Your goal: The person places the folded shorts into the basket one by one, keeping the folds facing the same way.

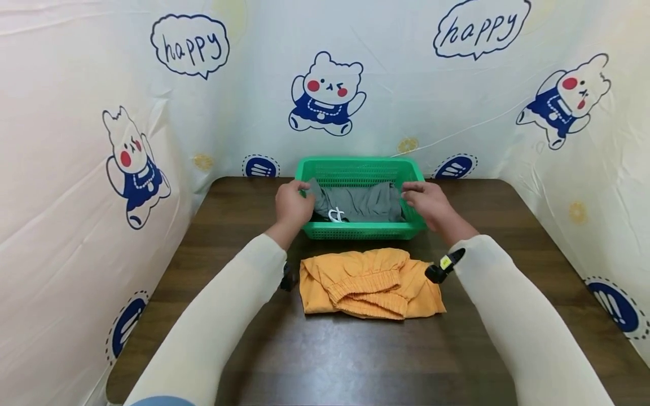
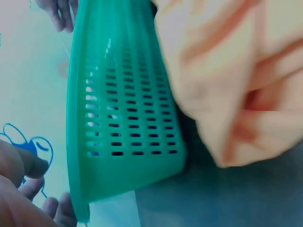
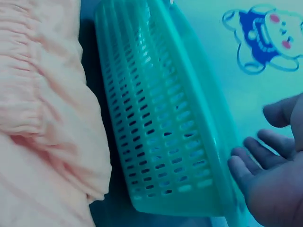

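A green plastic basket point(image 1: 363, 230) with slotted walls stands towards the back of the table. Inside it lies a grey garment point(image 1: 358, 203) with a white drawstring. My left hand point(image 1: 293, 204) is at the basket's left end, close to the raised corner of grey cloth; its fingers are loosely bent beside the rim point(image 2: 73, 118), with no cloth visible between them. At the right end, my right hand point(image 1: 429, 202) has its fingers extended and apart near the rim, holding nothing. Orange pants point(image 1: 355, 285) with an elastic waistband lie folded in front of the basket.
The dark wooden table point(image 1: 325, 361) extends in front of the pants and to both sides. A white curtain point(image 1: 254, 73) printed with cartoon bears hangs behind and beside the table. Dark wrist devices point(image 1: 439, 273) show near both cuffs.
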Available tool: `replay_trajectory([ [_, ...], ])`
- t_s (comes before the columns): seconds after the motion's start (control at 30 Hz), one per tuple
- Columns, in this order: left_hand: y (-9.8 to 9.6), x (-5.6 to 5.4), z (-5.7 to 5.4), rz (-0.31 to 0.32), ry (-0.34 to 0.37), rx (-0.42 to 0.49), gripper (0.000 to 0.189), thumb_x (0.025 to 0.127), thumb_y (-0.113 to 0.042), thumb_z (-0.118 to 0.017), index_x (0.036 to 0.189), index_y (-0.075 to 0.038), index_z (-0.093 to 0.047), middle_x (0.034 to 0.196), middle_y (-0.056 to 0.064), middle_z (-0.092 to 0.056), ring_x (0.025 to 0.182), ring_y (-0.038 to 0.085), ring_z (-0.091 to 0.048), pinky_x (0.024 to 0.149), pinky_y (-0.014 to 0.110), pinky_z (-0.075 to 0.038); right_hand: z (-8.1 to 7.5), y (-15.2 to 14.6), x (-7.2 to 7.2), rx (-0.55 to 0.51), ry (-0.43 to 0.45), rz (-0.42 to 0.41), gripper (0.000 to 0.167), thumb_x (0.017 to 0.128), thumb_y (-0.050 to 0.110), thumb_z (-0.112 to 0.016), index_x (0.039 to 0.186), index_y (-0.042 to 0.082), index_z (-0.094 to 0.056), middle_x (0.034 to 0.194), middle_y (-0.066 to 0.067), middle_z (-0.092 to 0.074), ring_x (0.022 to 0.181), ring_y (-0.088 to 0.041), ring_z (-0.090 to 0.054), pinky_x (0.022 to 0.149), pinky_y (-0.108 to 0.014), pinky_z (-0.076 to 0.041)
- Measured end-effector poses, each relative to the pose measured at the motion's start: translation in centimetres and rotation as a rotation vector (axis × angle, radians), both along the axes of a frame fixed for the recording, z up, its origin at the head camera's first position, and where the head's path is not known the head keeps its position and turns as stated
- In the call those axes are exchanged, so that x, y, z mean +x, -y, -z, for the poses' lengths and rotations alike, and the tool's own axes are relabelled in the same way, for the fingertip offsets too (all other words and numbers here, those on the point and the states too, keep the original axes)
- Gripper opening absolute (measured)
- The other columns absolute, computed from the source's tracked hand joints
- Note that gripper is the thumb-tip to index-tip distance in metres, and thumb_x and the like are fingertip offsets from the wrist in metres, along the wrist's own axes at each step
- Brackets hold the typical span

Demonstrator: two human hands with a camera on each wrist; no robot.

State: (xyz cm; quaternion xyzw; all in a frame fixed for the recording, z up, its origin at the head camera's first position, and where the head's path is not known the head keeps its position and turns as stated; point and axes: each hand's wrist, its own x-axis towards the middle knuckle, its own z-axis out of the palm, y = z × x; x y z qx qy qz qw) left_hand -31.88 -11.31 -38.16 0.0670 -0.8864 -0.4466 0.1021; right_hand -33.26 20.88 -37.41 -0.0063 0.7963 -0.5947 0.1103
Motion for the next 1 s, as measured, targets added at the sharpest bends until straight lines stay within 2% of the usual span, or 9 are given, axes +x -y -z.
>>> replay_trajectory([
  [0.13,1.5,2.3,0.5,-0.011,-0.049,0.06,0.032,0.098,-0.016,-0.067,0.127,-0.004,-0.067,0.131,0.018,-0.055,0.117,0.031,-0.054,0.096,0.046,-0.05,-0.6,-1.4,2.4,-0.063,-0.107,0.078,0.049,0.108,0.018,-0.055,0.151,-0.002,-0.045,0.15,-0.019,-0.047,0.136,-0.032,-0.048,0.112,-0.043,-0.041],
  [0.2,2.6,3.6,0.9,-0.023,-0.043,0.107,0.032,0.099,-0.017,-0.067,0.128,-0.004,-0.065,0.13,0.019,-0.054,0.113,0.031,-0.056,0.092,0.046,-0.052,-0.7,-2.4,3.9,-0.078,-0.141,0.114,0.046,0.106,0.019,-0.058,0.146,-0.003,-0.05,0.14,-0.016,-0.056,0.128,-0.029,-0.055,0.106,-0.039,-0.048],
  [0.33,4.6,6.3,1.8,-0.044,0.051,0.202,0.035,0.101,-0.022,-0.066,0.131,-0.005,-0.06,0.133,0.016,-0.053,0.116,0.03,-0.058,0.093,0.046,-0.053,-0.4,-4.7,6.8,-0.044,-0.131,0.171,0.041,0.105,0.025,-0.061,0.137,0.0,-0.055,0.124,-0.007,-0.062,0.112,-0.022,-0.064,0.091,-0.029,-0.056],
  [0.4,5.5,7.4,2.3,-0.037,0.13,0.234,0.039,0.102,-0.024,-0.065,0.135,-0.005,-0.057,0.136,0.015,-0.054,0.12,0.031,-0.056,0.097,0.046,-0.051,0.1,-5.9,8.2,0.01,-0.103,0.173,0.043,0.106,0.028,-0.059,0.138,0.0,-0.054,0.123,-0.008,-0.061,0.105,-0.018,-0.067,0.088,-0.027,-0.057],
  [0.47,6.1,8.5,2.8,-0.014,0.226,0.28,0.044,0.103,-0.026,-0.064,0.139,-0.003,-0.053,0.136,0.016,-0.054,0.121,0.034,-0.056,0.099,0.048,-0.05,0.8,-6.9,9.4,0.062,-0.064,0.154,0.047,0.107,0.03,-0.056,0.141,-0.003,-0.05,0.126,-0.015,-0.06,0.1,-0.016,-0.069,0.088,-0.031,-0.057],
  [0.63,6.9,10.7,4.0,0.07,0.459,0.356,0.045,0.105,-0.027,-0.061,0.139,0.002,-0.052,0.135,0.021,-0.055,0.117,0.038,-0.062,0.099,0.049,-0.052,3.3,-8.3,11.8,0.151,0.096,0.035,0.053,0.109,0.025,-0.05,0.146,-0.013,-0.041,0.138,-0.033,-0.051,0.109,-0.03,-0.068,0.091,-0.041,-0.057],
  [0.73,6.8,11.7,4.6,0.139,0.556,0.433,0.044,0.106,-0.022,-0.059,0.136,0.009,-0.052,0.137,0.026,-0.054,0.118,0.038,-0.062,0.096,0.046,-0.054,4.8,-8.3,12.7,0.166,0.195,-0.027,0.053,0.109,0.022,-0.051,0.142,-0.018,-0.042,0.139,-0.035,-0.051,0.114,-0.037,-0.064,0.09,-0.043,-0.057],
  [0.87,6.2,12.6,5.4,0.203,0.615,0.559,0.042,0.106,-0.014,-0.057,0.134,0.016,-0.048,0.133,0.031,-0.056,0.112,0.038,-0.064,0.092,0.044,-0.056,6.2,-7.6,13.4,0.168,0.26,-0.079,0.049,0.108,0.02,-0.053,0.137,-0.02,-0.048,0.129,-0.03,-0.061,0.111,-0.035,-0.067,0.088,-0.045,-0.058],
  [1.0,5.4,12.9,5.9,0.207,0.615,0.611,0.033,0.106,-0.008,-0.055,0.129,0.016,-0.052,0.122,0.028,-0.061,0.098,0.033,-0.068,0.088,0.043,-0.058,7.1,-6.6,13.5,0.171,0.285,-0.091,0.051,0.105,0.021,-0.061,0.134,-0.019,-0.051,0.123,-0.025,-0.066,0.107,-0.029,-0.069,0.086,-0.044,-0.059],
])
